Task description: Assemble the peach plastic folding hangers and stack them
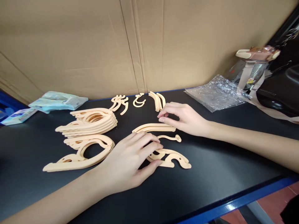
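Beige plastic parts of folding clothes hangers lie on a black tabletop. My left hand (133, 158) is cupped palm down, its thumb and fingertips around a hanger piece (171, 158) whose left part is hidden beneath them. Close to the fingers are a long curved arm (154, 127) and a thin wavy hook (169, 137). Over the table at right centre, my right hand (181, 117) has its thumb and index tips brought together; anything between them is too small to make out. Just behind it stand a few curved arms (157, 101).
Stacked hangers (91, 123) and another hanger pile (79, 160) lie at left. Hooks (119, 102) and a loose hook pair (139, 100) sit at the back. Tissue packs (58, 101), a clear plastic bag (215, 93) and a strapped bottle (252, 68) stand near the cardboard wall (81, 46).
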A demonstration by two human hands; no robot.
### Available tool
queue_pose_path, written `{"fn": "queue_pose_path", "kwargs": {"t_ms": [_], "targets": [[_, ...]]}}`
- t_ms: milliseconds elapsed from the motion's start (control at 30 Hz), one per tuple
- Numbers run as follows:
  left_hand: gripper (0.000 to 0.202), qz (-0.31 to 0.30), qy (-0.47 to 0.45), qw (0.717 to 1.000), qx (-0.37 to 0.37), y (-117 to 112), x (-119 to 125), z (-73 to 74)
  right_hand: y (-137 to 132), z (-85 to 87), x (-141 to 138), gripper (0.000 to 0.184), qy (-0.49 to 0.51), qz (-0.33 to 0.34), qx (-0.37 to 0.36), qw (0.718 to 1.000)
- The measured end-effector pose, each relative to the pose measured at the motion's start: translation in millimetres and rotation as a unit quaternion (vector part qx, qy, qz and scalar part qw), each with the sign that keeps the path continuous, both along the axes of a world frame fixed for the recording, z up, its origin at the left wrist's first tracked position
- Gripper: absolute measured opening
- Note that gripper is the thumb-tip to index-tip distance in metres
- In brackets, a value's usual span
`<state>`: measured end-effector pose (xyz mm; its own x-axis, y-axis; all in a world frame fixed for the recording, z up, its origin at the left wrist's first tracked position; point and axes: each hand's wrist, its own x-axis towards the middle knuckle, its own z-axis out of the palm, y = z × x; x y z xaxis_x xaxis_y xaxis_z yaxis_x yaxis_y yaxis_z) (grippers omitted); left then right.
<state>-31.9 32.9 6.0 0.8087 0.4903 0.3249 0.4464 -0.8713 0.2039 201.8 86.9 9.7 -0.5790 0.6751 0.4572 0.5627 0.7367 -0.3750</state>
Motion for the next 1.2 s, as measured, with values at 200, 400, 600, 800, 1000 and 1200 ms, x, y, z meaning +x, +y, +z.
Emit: {"fn": "queue_pose_path", "kwargs": {"t_ms": [200,400,600,800,1000,1200], "targets": [[0.015,0.071,0.008,0.997,0.035,3,-1,-3.4,1,13.4,0,0.017,-0.035,-0.007,0.031,0.999],[0.019,0.089,0.006,0.995,0.038,5,-1,-5.2,-15,25.4,3,0.019,-0.132,0.064,0.075,0.986],[0.018,0.072,-0.013,0.997,0.038,3,0,-5.1,-30,15.3,18,0.022,-0.169,0.065,0.089,0.98],[0.022,0.092,-0.011,0.991,0.101,7,-4,-0.1,-31,14.7,26,0.021,-0.182,0.051,0.026,0.982],[0.018,0.176,0.077,0.961,0.199,16,-15,6.2,-35,14.6,27,0.022,-0.19,0.059,-0.003,0.98],[0.016,0.178,0.097,0.955,0.217,15,-16,7.3,-35,13.4,25,0.013,-0.131,0.039,-0.094,0.986]]}}
